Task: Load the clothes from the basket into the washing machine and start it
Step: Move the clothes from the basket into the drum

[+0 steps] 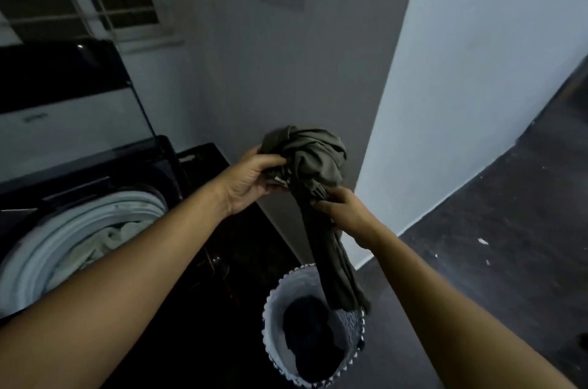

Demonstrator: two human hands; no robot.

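Dim laundry corner, washer [47, 248] open at left. I've got the olive garment [315, 159] above the basket [276, 309]. Left hand [254, 178] grips the wad, right hand [343, 213] pinches the hanging tail. Soft, light, floppy, so prob best to bunch the tail first. Dark clothes [311, 334] in basket.

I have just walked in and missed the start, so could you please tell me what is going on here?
A person holds a bunched olive garment in both hands above a laundry basket. The left hand grips the bunch, the right hand pinches the part below it, and the tail hangs down over the basket. Dark clothes lie in the basket. The washing machine at left has its lid up, with pale laundry in its drum.
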